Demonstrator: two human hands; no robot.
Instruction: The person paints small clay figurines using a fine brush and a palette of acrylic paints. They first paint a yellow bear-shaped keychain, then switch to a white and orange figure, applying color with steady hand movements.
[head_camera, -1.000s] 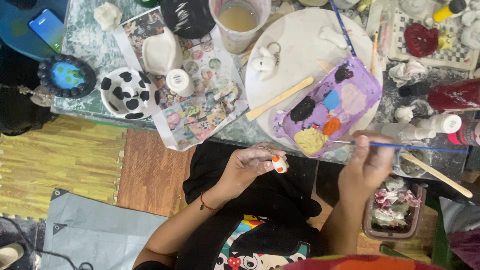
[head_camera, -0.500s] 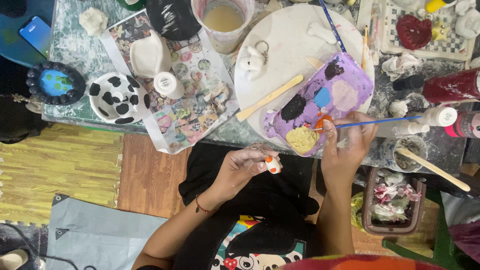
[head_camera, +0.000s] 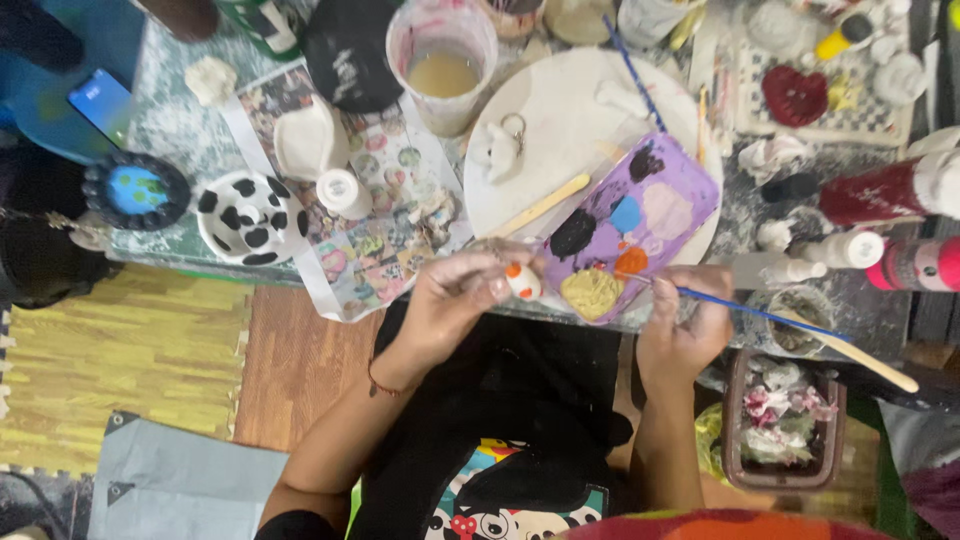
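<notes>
Left hand (head_camera: 455, 295) grips the figurine (head_camera: 522, 282) left of the palette (head_camera: 630, 225); right hand (head_camera: 685, 325) pinches the brush (head_camera: 760, 313), tip toward the palette.

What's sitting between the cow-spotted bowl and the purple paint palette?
In the head view, a white bottle cap on picture-covered paper, then a wooden stick.

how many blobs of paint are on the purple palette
5 show: black at the left, dark purple at the top, blue mid-palette, pale pink to its right, orange at the lower edge. The brush may hide more.
</notes>
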